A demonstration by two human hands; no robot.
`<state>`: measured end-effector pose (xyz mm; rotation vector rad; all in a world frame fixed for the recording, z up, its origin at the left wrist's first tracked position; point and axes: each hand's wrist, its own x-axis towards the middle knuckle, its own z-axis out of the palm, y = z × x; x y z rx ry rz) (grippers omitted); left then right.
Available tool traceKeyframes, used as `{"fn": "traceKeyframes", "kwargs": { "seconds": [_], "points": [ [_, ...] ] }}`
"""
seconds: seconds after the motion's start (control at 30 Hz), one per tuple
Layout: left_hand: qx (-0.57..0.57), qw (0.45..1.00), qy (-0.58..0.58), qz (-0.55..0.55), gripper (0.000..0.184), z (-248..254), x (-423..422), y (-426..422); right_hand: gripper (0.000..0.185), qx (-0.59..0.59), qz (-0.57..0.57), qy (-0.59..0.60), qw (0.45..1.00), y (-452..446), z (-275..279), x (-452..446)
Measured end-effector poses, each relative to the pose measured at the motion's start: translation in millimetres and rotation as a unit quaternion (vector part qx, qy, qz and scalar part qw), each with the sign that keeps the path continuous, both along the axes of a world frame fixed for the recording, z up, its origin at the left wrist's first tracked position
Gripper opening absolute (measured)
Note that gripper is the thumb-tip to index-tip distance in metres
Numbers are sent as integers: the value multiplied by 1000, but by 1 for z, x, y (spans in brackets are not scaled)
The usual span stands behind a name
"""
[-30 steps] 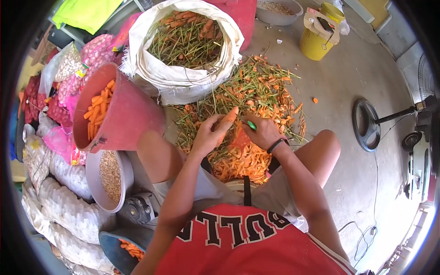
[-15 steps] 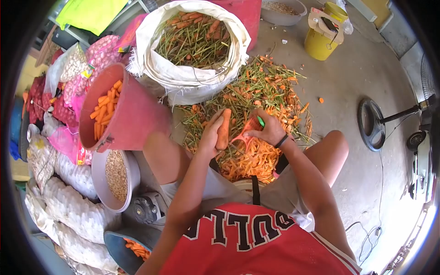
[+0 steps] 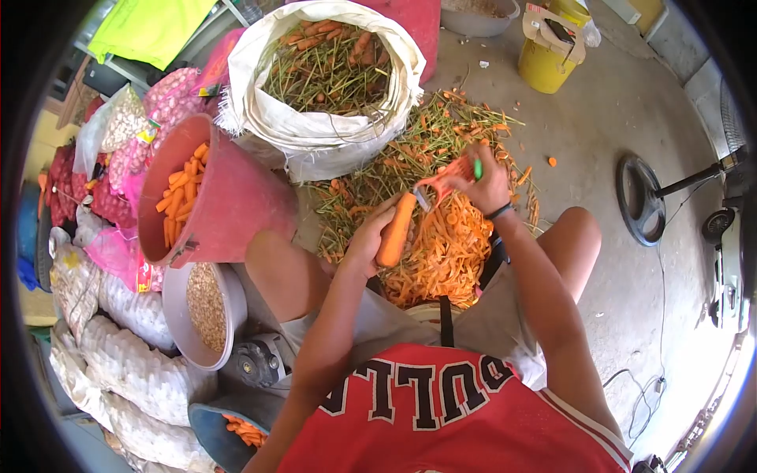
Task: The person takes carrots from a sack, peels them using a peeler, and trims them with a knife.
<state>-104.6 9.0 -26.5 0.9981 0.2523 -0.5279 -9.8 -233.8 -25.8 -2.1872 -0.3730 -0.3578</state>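
Observation:
My left hand (image 3: pixel 372 235) is closed around an upright, slightly tilted carrot (image 3: pixel 397 230) with a bright orange surface. Close to the carrot's upper end is the blade of an orange-red peeler (image 3: pixel 446 180), which my right hand (image 3: pixel 489 185) grips by its handle. A small green piece (image 3: pixel 478 168) shows at the fingers of that hand; what it belongs to is hidden. Below both hands lies a heap of long carrot peelings (image 3: pixel 448 256) between my knees. Green stalks and carrot ends (image 3: pixel 441 130) cover the floor just beyond.
A white sack (image 3: pixel 331 142) of untrimmed carrots stands ahead. To the left, a red tub (image 3: pixel 236 197) holds peeled carrots, near a grey basin (image 3: pixel 229 303) and stacked bags (image 3: pixel 142 359). A yellow bucket (image 3: pixel 544 69) and a fan base (image 3: pixel 639 199) stand on the right.
My right hand has moved up and away with the peeler. The carrot has turned in my left hand, showing a smoother, brighter side, and sits slightly lower and to the right.

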Motion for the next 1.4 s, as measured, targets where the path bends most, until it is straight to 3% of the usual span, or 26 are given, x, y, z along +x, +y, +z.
{"fn": "traceKeyframes", "kwargs": {
  "seconds": [0.07, 0.1, 0.17, 0.33, 0.4, 0.47, 0.53, 0.6, 0.63, 0.73, 0.77, 0.83, 0.93, 1.03, 1.17, 1.27, 1.4],
  "points": [
    [-47, 998, -12, 39, 46, -15, 5, 2, 62, 56, 92, -34, 994, 21, -8, -26],
    [-21, 996, -8, 89, 46, -3, 6, -9, 61, 31, 125, -43, 991, 28, -1, -37],
    [-17, 997, -16, 70, 46, -4, 5, -11, 60, -11, 185, -56, 981, 38, 14, -55],
    [61, 998, 17, 20, 46, 14, -9, -12, 59, -21, 27, -52, 998, 8, 4, -9],
    [34, 999, 14, 11, 46, 8, -6, -7, 59, -17, -26, -24, 999, 2, 7, -3],
    [35, 998, 6, 51, 46, 15, -2, -11, 64, 58, 57, -18, 997, 16, -3, -20],
    [-12, 997, -1, 77, 46, -5, 1, -7, 65, 42, 165, -69, 983, 37, 10, -48],
    [-11, 995, 4, 95, 46, 1, -1, -13, 63, 7, 169, -94, 981, 36, 6, -45],
    [21, 998, -19, 54, 47, -4, 0, -6, 63, -9, 168, -104, 980, 34, 2, -44],
    [79, 996, -6, 30, 47, 9, -9, -10, 62, -12, 5, -30, 999, 10, 1, -13],
    [52, 999, 13, -6, 46, 11, -10, -6, 61, -3, -5, -21, 1000, 8, 0, -12],
    [-6, 1000, -3, 25, 44, 12, -7, -8, 61, 15, -20, -7, 1000, 7, 2, -10],
    [-28, 996, -11, 90, 43, -6, 1, -8, 64, 36, 153, -105, 982, 38, 13, -49],
    [-6, 998, -18, 63, 42, -8, 0, -5, 65, -22, 155, -124, 980, 36, 6, -45],
    [7, 1000, -1, 16, 42, 13, -10, -9, 64, -20, -29, -9, 999, 7, -2, -6],
    [-39, 996, -13, 78, 41, -8, 1, -5, 65, 50, 69, -12, 996, 25, 6, -30],
    [-20, 996, 10, 92, 40, 7, 0, -10, 66, -14, 182, -135, 974, 42, 11, -50]
  ]
}}
